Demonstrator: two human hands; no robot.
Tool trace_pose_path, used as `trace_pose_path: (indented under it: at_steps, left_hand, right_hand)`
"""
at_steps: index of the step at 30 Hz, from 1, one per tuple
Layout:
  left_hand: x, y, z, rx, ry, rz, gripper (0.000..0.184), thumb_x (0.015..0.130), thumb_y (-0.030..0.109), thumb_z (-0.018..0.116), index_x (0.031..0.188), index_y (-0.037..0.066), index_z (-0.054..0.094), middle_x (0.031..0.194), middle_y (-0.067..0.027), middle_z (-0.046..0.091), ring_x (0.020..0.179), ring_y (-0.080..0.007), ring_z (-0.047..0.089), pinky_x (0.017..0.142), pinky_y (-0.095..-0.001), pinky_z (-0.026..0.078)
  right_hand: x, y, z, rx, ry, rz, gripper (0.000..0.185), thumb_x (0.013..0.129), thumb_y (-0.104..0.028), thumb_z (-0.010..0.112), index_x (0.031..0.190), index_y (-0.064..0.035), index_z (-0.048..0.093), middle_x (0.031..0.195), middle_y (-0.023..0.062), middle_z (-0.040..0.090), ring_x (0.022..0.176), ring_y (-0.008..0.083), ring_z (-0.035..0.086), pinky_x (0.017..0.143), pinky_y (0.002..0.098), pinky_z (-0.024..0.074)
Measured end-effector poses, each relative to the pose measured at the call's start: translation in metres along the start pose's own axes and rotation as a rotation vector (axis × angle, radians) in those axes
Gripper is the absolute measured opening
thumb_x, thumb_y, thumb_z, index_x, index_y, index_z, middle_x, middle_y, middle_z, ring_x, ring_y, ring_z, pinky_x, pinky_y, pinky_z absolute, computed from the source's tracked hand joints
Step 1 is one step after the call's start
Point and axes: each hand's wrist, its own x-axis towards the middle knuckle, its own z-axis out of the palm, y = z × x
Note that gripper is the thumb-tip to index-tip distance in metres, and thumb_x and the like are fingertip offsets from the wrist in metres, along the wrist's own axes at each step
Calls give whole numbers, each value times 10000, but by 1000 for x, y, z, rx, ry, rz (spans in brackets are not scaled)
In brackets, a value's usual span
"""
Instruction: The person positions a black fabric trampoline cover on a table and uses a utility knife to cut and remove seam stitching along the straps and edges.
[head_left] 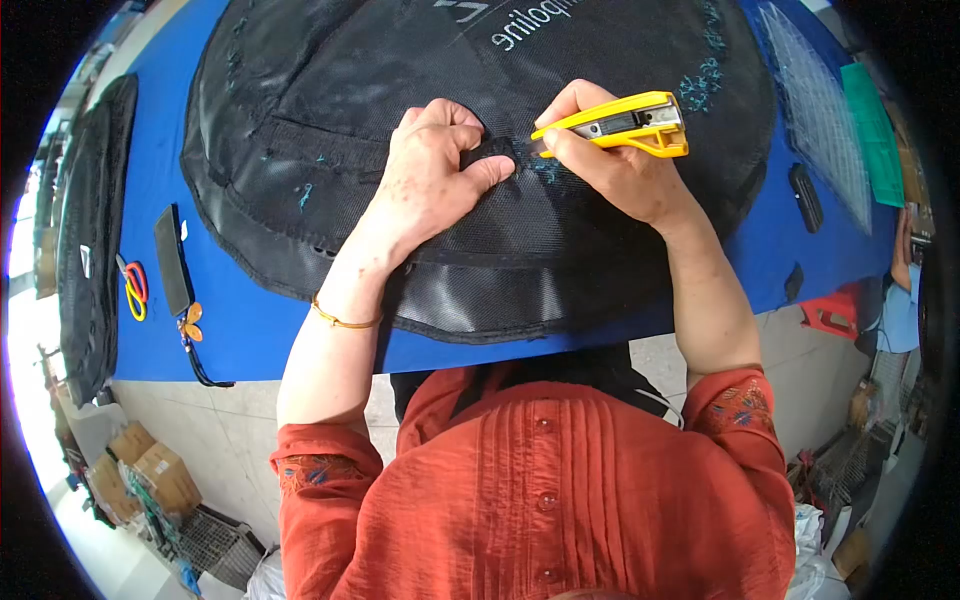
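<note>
A round black trampoline mat (590,230), with white lettering that reads in part "mpoline", lies on the blue table. My left hand (435,170) rests on it, thumb and curled fingers closed on a fold of black webbing (492,150) at the mat's middle. Gripped in my right hand (625,180) is a yellow tool (655,140) with metal and black parts in its body, which looks like a utility knife. Its tip points left at the mat, close to my left thumb. Loose teal threads (545,170) lie under the tip.
On the blue table (240,330) are red-and-yellow scissors (134,288) and a dark phone-like case (173,260) at left. A wire grid (815,110), a green tray (872,135) and a black object (805,198) sit at right. Another person's arm (900,255) shows far right. Cardboard boxes (165,475) stand below left.
</note>
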Motion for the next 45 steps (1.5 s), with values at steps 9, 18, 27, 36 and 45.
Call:
trace_pose_path:
  at_steps: [9, 18, 27, 36, 45]
  left_hand:
    - [1, 8, -6, 12, -50, -31, 287, 833, 224, 811, 888, -27, 683, 1110, -114, 641, 1063, -297, 570, 951, -385, 465]
    - [2, 4, -5, 3, -62, -38, 264, 837, 208, 804, 904, -21, 689, 1094, -108, 641, 1060, -290, 568, 960, -383, 455]
    - [2, 5, -6, -1, -78, -57, 260, 843, 211, 798, 912, -17, 694, 1095, -102, 642, 1073, -281, 567, 971, -382, 450]
    - [2, 2, -2, -27, -10, -37, 249, 785, 190, 836, 831, -12, 699, 1039, -105, 653, 1017, -280, 567, 939, -404, 472]
    - [1, 6, -5, -7, -63, -56, 243, 845, 199, 790, 908, -17, 697, 1091, -104, 650, 1075, -280, 570, 983, -386, 441]
  right_hand:
    - [1, -1, 0, -14, -34, -43, 81, 886, -72, 690, 900, -55, 612, 980, 58, 616, 888, 205, 651, 779, 300, 533]
    - [2, 1, -4, -28, -90, -83, 104, 876, -77, 695, 889, -56, 593, 975, 60, 607, 871, 209, 651, 747, 311, 538]
    - [3, 2, -4, -91, -38, -144, 103, 919, -132, 619, 962, -39, 610, 880, 50, 622, 798, 131, 636, 731, 282, 517]
    - [0, -3, -7, -24, -97, -44, 100, 929, -121, 601, 964, -28, 616, 883, 43, 619, 790, 112, 642, 721, 271, 525]
    - [0, -5, 3, -88, -23, -69, 129, 863, -97, 717, 870, -72, 591, 986, 34, 618, 885, 181, 662, 757, 290, 543]
